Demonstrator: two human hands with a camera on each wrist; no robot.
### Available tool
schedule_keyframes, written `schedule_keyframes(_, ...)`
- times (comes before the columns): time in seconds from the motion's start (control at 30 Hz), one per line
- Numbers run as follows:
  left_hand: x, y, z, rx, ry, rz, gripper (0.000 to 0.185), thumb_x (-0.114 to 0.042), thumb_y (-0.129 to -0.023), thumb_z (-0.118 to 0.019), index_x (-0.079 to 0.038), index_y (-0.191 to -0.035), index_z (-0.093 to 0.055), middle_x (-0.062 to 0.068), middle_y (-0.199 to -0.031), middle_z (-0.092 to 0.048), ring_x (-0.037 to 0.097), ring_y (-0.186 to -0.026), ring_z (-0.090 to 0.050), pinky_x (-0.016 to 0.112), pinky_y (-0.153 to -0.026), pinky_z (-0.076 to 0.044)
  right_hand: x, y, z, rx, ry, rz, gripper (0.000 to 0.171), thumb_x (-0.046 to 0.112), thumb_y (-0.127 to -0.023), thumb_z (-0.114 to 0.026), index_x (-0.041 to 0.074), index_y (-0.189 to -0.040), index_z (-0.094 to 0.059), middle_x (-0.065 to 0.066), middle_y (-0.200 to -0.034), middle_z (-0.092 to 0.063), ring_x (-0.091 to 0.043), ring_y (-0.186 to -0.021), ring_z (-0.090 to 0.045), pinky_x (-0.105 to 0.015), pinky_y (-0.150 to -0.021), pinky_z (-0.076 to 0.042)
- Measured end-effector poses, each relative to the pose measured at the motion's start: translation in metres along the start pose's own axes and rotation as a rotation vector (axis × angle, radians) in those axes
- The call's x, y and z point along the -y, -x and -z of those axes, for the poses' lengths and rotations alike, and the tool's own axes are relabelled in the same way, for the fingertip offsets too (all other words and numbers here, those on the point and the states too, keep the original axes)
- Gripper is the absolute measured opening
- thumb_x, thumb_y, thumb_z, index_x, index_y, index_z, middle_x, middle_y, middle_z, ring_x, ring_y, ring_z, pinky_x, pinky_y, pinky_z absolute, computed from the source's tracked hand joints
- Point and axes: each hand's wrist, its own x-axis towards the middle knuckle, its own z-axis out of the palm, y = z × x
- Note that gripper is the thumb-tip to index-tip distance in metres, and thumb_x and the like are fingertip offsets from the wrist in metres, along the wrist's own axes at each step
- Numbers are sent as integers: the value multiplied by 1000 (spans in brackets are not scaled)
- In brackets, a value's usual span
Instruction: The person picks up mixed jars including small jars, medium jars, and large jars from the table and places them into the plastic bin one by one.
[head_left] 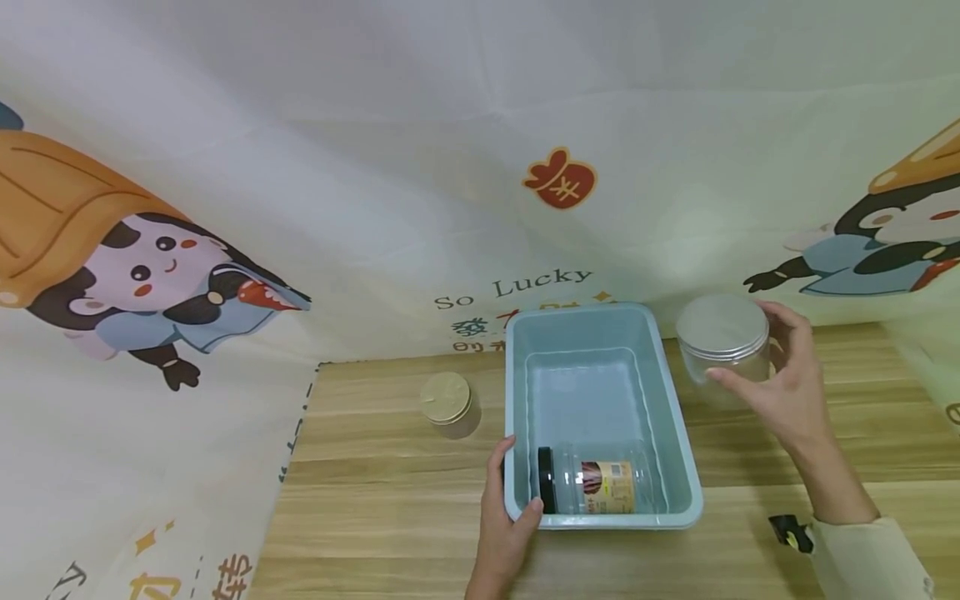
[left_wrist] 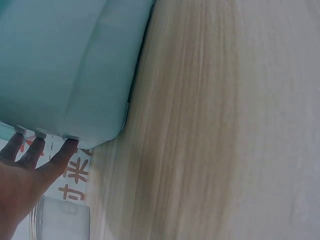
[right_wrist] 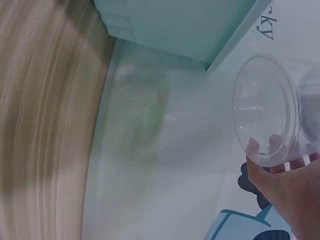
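We see a printed cloth [head_left: 420,108] behind a wooden table [head_left: 360,517]. On it stands a blue basin [head_left: 588,400]; the left hand [head_left: 502,529] pinches its rim at the near left corner. To the right, the right hand [head_left: 791,396] curls its fingers round a large clear jar [head_left: 720,342] and holds it above the table. Inside the basin, at its near end, a labelled jar [head_left: 600,483] lies on its side. Left of the basin we find a small jar [head_left: 450,406], standing upright.

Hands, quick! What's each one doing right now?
Left hand: holding the blue tub by its edge.
Right hand: holding the clear lidded jar.
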Motion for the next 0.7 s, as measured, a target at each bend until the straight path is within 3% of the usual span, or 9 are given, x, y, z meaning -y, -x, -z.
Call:
schedule_keyframes(0.2, -1, 0, 0, 3, 21, 5, 74, -17, -83, -66, -25, -150, -35, 7, -147, -46, 26, -126, -47, 34, -106, -37, 1, 1, 0, -3, 4, 45, 100, -22, -54, -81, 2, -143, -43, 11, -133, -50, -11, -118, -47, -19, -98, -38)
schedule_keyframes(0.5, 2, 0, -1, -6, 40, -24, 75, -16, -82, -66, -20, -150, -35, 18, -145, -46, 38, -124, -48, 32, -105, -38, 8, -3, -4, 38, 2, 120, 98, -23, -50, -82, -2, -140, -48, 10, -130, -53, -9, -115, -50, -19, -94, -38)
schedule_keyframes(0.7, 3, 0, -1, -6, 29, -46, 74, -18, -83, -64, -19, -151, -35, 18, -145, -46, 37, -125, -48, 34, -106, -37, 9, -4, -7, 58, 1, 147, 98, -22, -49, -82, -3, -139, -49, 12, -125, -54, -7, -114, -51, -17, -94, -38)
